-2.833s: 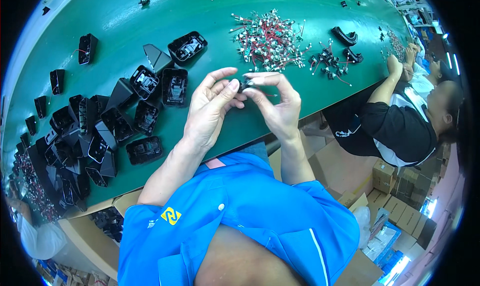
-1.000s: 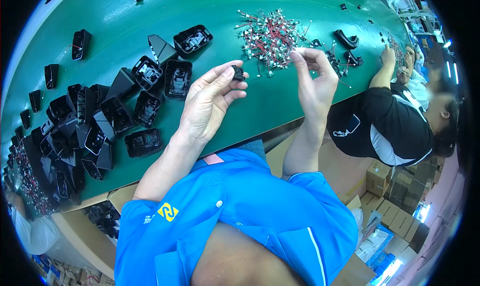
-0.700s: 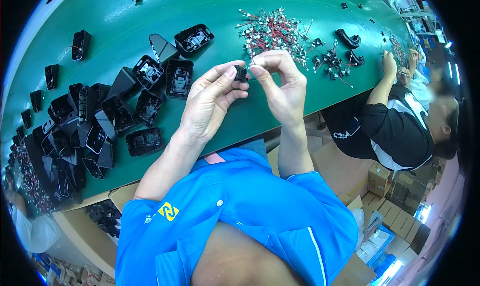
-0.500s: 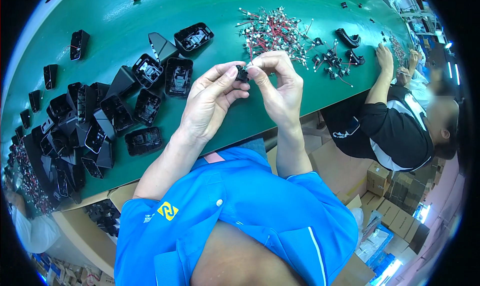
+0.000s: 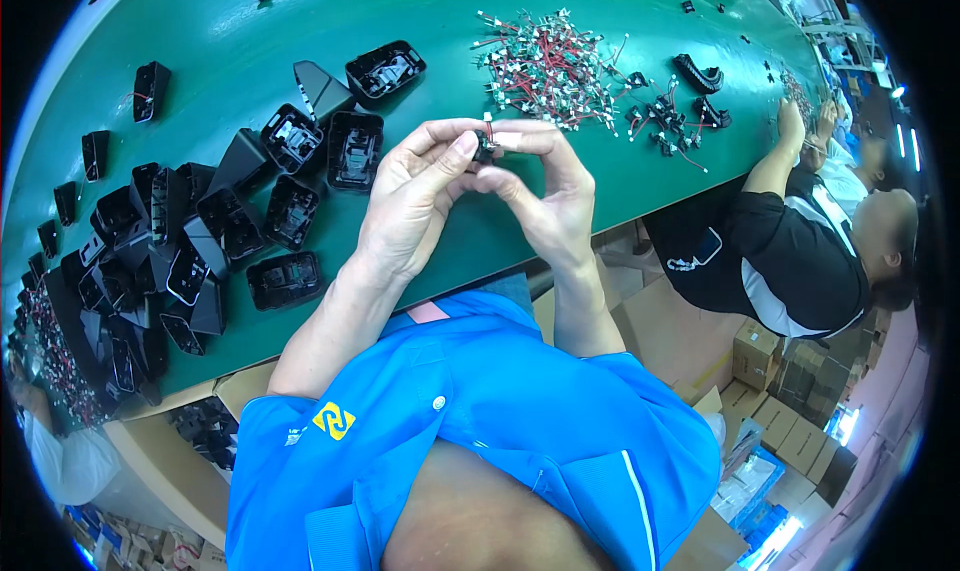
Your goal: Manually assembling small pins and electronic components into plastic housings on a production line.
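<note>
Over the green table's near side, my left hand (image 5: pixel 405 196) pinches a small black plastic part (image 5: pixel 484 152) between thumb and fingers. A short red-wired lead with a pale connector (image 5: pixel 488 118) sticks up from it. My right hand (image 5: pixel 555 196) closes on the same part from the other side, its index finger bent over the top and its thumb below. The fingers partly hide the part. Beyond my hands lies a heap of red-wired leads with white connectors (image 5: pixel 550 66). Several open black housings (image 5: pixel 356 151) lie to the left of my left hand.
A large pile of black housings (image 5: pixel 150 241) covers the left of the green table (image 5: pixel 440 233). Small black wired parts (image 5: pixel 664 121) and curved black strips (image 5: pixel 698 74) lie to the right. A co-worker in a black top (image 5: pixel 790 256) works at the right; cardboard boxes (image 5: pixel 790 426) stand behind.
My right thumb has dropped lower and the index finger now reaches across the part's top. The connector now stands upright above it. The co-worker's arm at right has shifted slightly.
</note>
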The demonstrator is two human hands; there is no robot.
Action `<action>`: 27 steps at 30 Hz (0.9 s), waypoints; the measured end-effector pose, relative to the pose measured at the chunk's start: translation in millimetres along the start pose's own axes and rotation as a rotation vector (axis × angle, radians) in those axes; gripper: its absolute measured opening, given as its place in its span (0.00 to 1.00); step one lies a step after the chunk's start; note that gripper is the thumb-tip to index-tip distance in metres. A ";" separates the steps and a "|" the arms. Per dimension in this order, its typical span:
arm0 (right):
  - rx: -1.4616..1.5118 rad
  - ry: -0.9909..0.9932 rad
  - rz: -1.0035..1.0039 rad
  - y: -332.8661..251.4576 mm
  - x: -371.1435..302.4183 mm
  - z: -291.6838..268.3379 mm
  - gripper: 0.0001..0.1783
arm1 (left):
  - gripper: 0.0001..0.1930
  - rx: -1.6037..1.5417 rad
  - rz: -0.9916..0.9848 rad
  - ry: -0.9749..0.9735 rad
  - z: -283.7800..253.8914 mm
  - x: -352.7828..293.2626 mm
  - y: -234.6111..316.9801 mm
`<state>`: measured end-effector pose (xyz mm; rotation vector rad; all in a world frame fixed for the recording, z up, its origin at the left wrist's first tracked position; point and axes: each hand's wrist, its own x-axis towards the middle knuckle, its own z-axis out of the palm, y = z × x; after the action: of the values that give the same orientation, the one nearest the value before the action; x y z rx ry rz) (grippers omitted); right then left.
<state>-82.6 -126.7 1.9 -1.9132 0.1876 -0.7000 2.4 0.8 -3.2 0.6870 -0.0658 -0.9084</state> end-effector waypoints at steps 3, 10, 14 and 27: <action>0.104 0.035 0.027 4.7 -9.9 -0.5 0.15 | 0.12 0.052 0.010 0.030 4.3 0.3 -1.8; -0.490 0.466 0.045 27.6 12.8 -70.1 0.14 | 0.12 0.006 -0.055 0.088 -1.5 1.5 -1.0; -0.948 0.657 -0.157 24.8 29.4 -85.6 0.16 | 0.12 0.000 -0.072 0.087 1.6 2.0 0.9; -0.779 0.137 0.115 25.8 3.3 -34.1 0.10 | 0.12 0.014 -0.082 0.077 -0.3 1.7 -0.2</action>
<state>-93.9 -166.4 -9.7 -2.5572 0.7386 -0.7412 3.4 -0.4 -4.0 0.7418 0.0249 -0.9600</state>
